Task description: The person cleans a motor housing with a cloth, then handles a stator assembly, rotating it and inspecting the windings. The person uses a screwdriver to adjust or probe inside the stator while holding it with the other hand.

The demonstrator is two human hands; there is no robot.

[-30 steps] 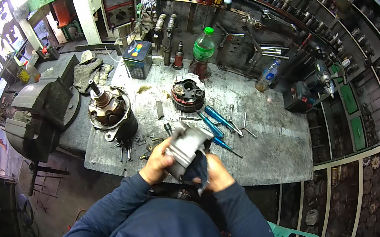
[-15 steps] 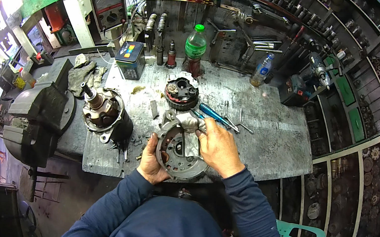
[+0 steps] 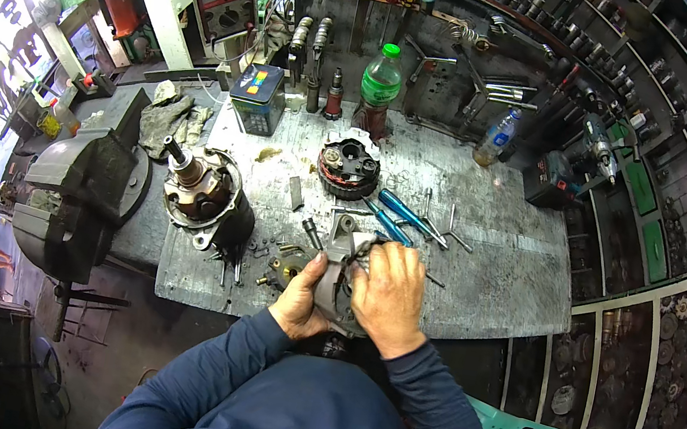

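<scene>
Left hand (image 3: 301,303) is gripping a metal housing (image 3: 338,259), thumb lying along the housing's left side, fingers mostly hidden under it. Right hand (image 3: 390,290) is closing over the housing's right side, fingers bent and bunched together; fingertips are hidden, so cannot tell what they are pinching. Housing is sitting between both hands, right of the motor (image 3: 206,196) and a bit nearer the person; cannot tell if it is touching the workbench (image 3: 508,288).

Motor is standing on the bench, shaft sticking up. Nuts and bolts (image 3: 265,249) are lying just right of the motor. A flat strip (image 3: 295,194) is lying right of the motor too. A round part with red wire (image 3: 349,167) is sitting farther right and slightly beyond the motor, and blue screwdrivers (image 3: 412,217) are lying well right of the motor.

Beyond the motor, a black box (image 3: 259,100) and a green-capped bottle (image 3: 381,80) are standing; a smaller bottle (image 3: 496,138) is standing beyond it, far right. Left of the motor, a vise (image 3: 74,197) is sitting; rags (image 3: 166,121) are lying beyond the motor, to its left.
</scene>
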